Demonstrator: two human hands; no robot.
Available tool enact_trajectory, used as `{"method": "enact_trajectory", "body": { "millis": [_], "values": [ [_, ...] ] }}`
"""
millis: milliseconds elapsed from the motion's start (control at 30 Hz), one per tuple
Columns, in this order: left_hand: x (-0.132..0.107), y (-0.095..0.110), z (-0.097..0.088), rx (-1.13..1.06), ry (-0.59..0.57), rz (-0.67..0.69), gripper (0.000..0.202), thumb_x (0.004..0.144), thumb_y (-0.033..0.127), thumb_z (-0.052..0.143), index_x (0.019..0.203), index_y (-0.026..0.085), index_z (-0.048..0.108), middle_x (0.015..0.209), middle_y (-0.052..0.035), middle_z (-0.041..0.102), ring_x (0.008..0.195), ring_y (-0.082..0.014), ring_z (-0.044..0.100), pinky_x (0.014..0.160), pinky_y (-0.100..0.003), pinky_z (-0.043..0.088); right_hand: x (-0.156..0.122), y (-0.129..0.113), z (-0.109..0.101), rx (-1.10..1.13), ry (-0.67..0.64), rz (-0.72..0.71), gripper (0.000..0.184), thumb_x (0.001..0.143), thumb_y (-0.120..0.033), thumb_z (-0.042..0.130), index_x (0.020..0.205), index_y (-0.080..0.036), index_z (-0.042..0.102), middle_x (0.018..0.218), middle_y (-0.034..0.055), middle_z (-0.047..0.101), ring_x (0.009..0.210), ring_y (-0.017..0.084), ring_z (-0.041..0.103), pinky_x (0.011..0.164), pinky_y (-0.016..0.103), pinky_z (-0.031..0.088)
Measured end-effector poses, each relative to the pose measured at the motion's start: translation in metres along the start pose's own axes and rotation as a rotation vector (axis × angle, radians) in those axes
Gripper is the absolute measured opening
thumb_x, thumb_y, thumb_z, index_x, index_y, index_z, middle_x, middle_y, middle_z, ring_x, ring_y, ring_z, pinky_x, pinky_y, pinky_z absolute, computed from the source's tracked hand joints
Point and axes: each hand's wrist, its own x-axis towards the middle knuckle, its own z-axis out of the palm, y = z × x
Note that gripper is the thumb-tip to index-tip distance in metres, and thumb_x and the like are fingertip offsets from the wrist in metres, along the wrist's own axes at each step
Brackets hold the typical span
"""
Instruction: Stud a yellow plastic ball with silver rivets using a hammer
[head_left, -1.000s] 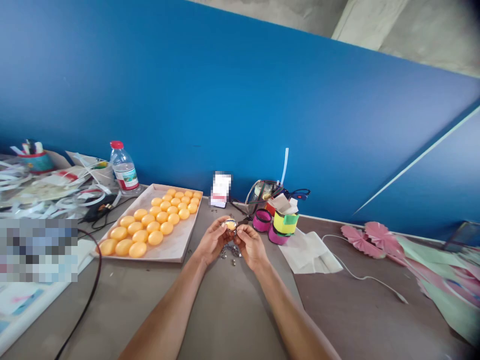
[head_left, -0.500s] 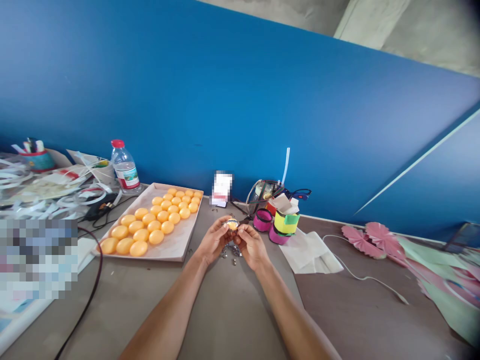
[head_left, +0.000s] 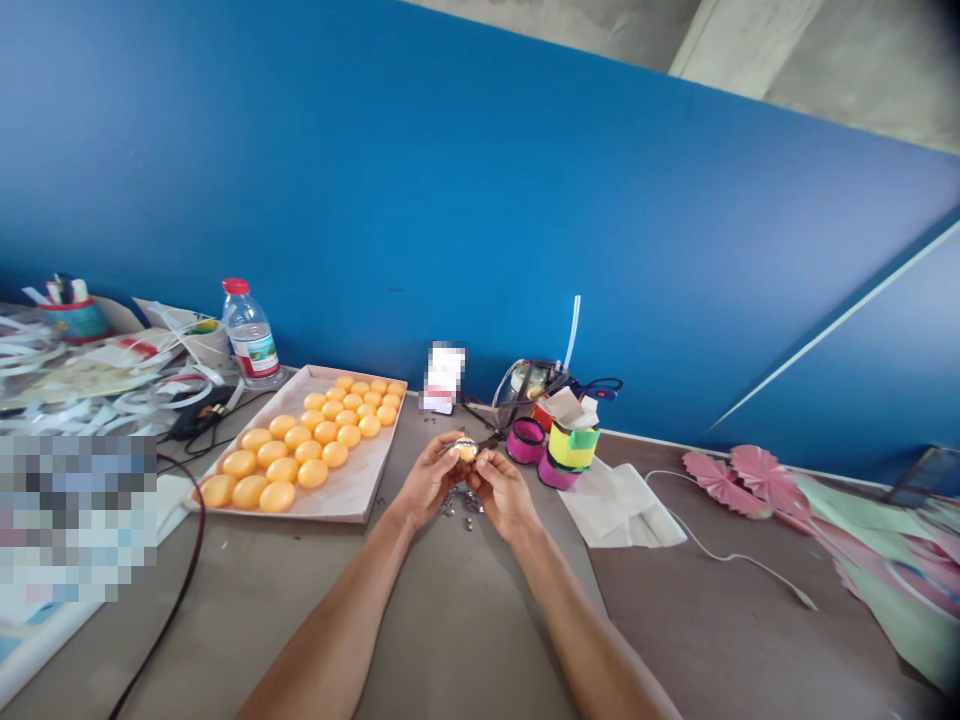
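Observation:
Between my two hands, above the table, is an orange ball with a dark and silvery band across its top. The fingers of my left hand are closed around its left side. My right hand has its fingertips pinched together at the ball's lower right edge; whether a small part is between them is too small to tell. Under the hands lies a scatter of small metal pieces, partly hidden by the fingers. To the left, a shallow white tray carries rows of similar orange balls.
A water bottle stands behind the tray. Pink and yellow tape-like rings sit right of my hands, beside white paper. A lit phone leans on the blue partition. Cables and plastic strips crowd the left; pink paper lies right.
The ball has turned slightly in my fingers, and its band shows a little differently. Both hands have stayed in nearly the same place.

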Motion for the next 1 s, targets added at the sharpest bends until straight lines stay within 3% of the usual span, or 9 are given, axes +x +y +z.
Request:
{"method": "enact_trajectory", "body": {
  "millis": [633, 1000],
  "values": [
    [-0.0015, 0.0002, 0.0018, 0.01, 0.004, -0.002, 0.036, 0.072, 0.029, 0.064, 0.104, 0.019, 0.054, 0.088, -0.0043, 0.063, 0.063, -0.0109, 0.057, 0.062, -0.026, 0.045, 0.0009, -0.0004, -0.0043, -0.048, -0.004, 0.069, 0.022, 0.06, -0.025, 0.072, 0.06, -0.018, 0.051, 0.056, -0.0046, 0.051, 0.049, 0.007, 0.044, 0.051, 0.021, 0.034],
    [-0.0033, -0.0027, 0.0008, 0.079, 0.031, 0.011, 0.034, 0.074, 0.03, 0.062, 0.105, 0.019, 0.052, 0.092, -0.0043, 0.061, 0.068, -0.0114, 0.057, 0.065, -0.028, 0.046, 0.0016, 0.0018, -0.0044, -0.086, 0.063, 0.066, 0.02, 0.058, -0.024, 0.071, 0.06, -0.017, 0.053, 0.053, -0.0055, 0.052, 0.046, 0.007, 0.044, 0.049, 0.021, 0.032]
  ]
}}
